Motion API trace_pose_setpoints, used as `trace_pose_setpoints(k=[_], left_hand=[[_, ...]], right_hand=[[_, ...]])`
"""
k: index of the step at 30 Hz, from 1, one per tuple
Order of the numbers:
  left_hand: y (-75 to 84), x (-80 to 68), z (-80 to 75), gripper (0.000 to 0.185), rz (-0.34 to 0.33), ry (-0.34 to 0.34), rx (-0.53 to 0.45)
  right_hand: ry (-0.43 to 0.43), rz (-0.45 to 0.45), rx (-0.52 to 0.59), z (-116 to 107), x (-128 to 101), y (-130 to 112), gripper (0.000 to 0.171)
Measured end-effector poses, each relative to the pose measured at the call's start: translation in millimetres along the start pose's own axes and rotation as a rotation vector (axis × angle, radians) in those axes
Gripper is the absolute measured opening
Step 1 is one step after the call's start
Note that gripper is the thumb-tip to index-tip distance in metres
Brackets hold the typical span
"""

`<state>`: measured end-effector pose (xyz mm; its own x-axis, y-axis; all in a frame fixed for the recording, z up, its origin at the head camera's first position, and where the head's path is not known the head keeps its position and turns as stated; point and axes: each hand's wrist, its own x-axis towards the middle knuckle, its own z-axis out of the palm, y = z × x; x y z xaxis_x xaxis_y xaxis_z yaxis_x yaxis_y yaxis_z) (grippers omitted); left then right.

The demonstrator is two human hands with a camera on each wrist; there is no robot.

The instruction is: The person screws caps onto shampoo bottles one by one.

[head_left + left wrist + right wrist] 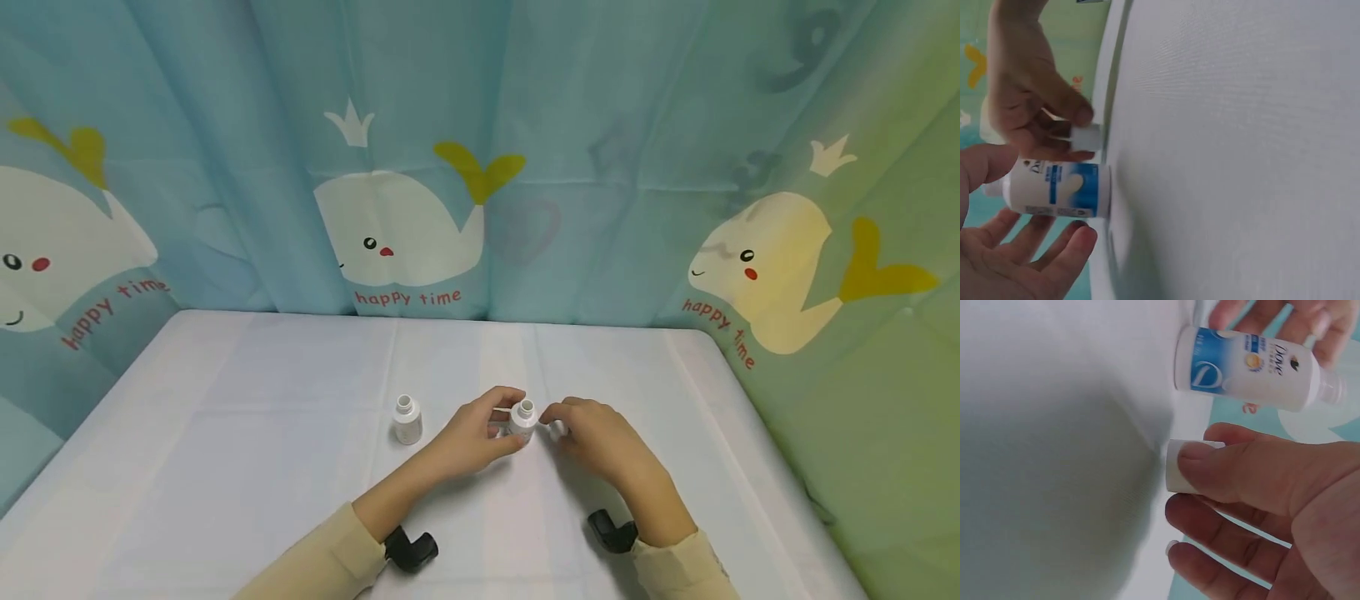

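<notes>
A small white Dove bottle (522, 423) with a blue lower label stands uncapped on the table, its neck bare. My left hand (480, 435) holds it loosely from the left, thumb on the near side and fingers round the far side. To the right of that bottle is my right hand (600, 437). Between its thumb and fingers it pinches a small white cap (1175, 465), also visible in the left wrist view. A second white bottle (408, 421), likewise without a cap, stands upright to the left of my left hand, touched by neither hand.
A pale cloth covers the table (262, 467). Behind it hangs a blue-green curtain (585, 167) printed with whales, running down along the right side too. Black wrist mounts (412, 550) sit under both forearms.
</notes>
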<state>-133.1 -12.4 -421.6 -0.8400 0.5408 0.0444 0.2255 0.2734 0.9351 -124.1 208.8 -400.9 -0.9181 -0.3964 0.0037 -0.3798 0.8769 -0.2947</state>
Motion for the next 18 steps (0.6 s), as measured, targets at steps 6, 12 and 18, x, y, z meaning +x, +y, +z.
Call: trace_pose_setpoints(k=[6,12,18], left_hand=[[-4.9,7.8,5.7,0.046,-0.007,0.025,0.006],[-9.6,14.6,11.2,0.048,-0.005,0.027,0.004],[-8.5,12.4,12.6,0.043,-0.009,0.043,0.008]], right_hand=[[0.111,-0.052,0.007,-9.7,-5.4,4.4,0.029],[0.251,-0.124,0.037,-20.4,-9.5,6.7,0.029],[0.350,-0.122,0.100,-27.4,-10.6,3.2,0.026]])
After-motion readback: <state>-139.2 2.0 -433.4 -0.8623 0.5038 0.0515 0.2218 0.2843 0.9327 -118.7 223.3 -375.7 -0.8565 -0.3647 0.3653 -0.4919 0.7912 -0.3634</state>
